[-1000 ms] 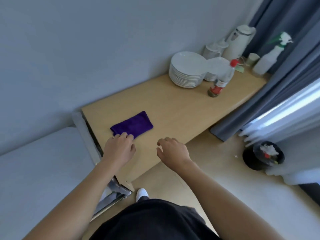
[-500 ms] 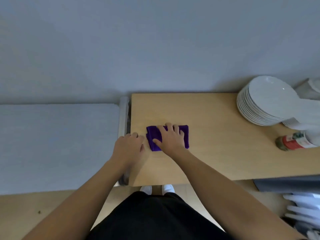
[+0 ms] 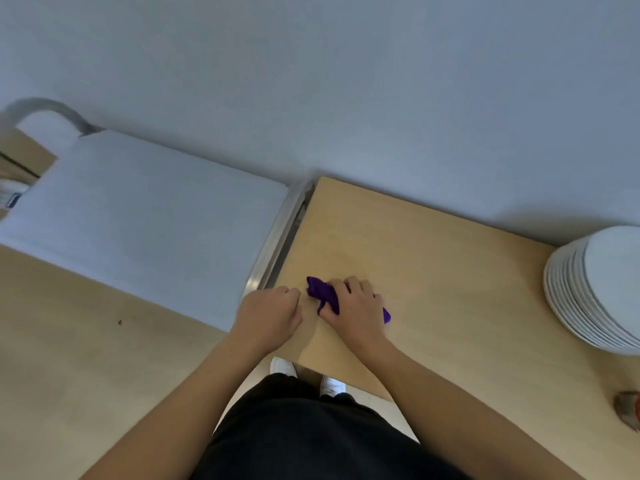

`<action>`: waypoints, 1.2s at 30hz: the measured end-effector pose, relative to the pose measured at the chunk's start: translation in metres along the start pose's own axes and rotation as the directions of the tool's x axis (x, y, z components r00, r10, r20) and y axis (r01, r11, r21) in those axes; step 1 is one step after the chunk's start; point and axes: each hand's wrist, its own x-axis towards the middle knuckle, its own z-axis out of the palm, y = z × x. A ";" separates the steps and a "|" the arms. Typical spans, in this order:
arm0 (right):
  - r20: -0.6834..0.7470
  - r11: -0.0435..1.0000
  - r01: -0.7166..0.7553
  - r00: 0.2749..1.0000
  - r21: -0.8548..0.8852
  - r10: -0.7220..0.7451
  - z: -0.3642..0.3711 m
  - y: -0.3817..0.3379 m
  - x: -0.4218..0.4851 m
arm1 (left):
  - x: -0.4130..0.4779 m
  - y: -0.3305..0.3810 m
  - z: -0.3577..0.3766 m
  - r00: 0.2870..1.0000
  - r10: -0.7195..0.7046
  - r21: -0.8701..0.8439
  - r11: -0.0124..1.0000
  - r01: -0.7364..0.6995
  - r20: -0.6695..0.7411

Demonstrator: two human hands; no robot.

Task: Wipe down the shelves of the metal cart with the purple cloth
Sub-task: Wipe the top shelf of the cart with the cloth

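The purple cloth [image 3: 320, 292] lies bunched near the left end of a wooden table [image 3: 433, 271]. My right hand [image 3: 353, 310] covers most of it, fingers curled round the fabric; only its left end and a small right corner show. My left hand [image 3: 270, 313] rests at the table's left edge just beside the cloth, fingers curled, holding nothing. The metal cart [image 3: 138, 223] stands to the left of the table, its flat grey top shelf bare. The cart's lower shelves are hidden.
The cart's curved handle [image 3: 45, 107] is at the far left. A stack of white plates [image 3: 595, 289] sits at the table's right end, with a bottle [image 3: 628, 410] at the right frame edge. A grey wall runs behind both.
My right hand came over onto the cloth, then closed on it and bunched it up. My view swung left, bringing the cart's top into sight.
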 end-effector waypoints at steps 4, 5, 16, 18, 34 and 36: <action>-0.073 0.954 0.112 0.993 0.280 -0.095 -0.031 -0.026 0.008 | -0.041 -0.015 -0.007 0.991 -0.122 -0.037 0.992 0.124 0.052; -0.105 0.943 0.170 0.984 0.287 -0.146 -0.039 -0.037 0.007 | -0.052 -0.020 -0.009 0.988 -0.148 -0.041 0.988 0.150 0.047; -0.009 0.837 0.506 0.857 0.210 -0.516 -0.021 -0.182 -0.012 | -0.153 -0.113 -0.017 0.878 -0.478 -0.083 0.876 0.475 -0.010; 0.016 0.829 0.518 0.846 0.209 -0.533 -0.006 -0.211 -0.011 | -0.169 -0.139 -0.021 0.865 -0.501 -0.110 0.861 0.496 -0.020; 0.061 0.882 0.441 0.888 0.165 -0.456 0.069 -0.428 0.008 | -0.246 -0.356 -0.039 0.904 -0.419 -0.106 0.906 0.411 -0.078; 0.082 0.896 0.423 0.897 0.136 -0.435 0.073 -0.435 0.021 | -0.240 -0.373 -0.035 0.907 -0.414 -0.112 0.908 0.404 -0.080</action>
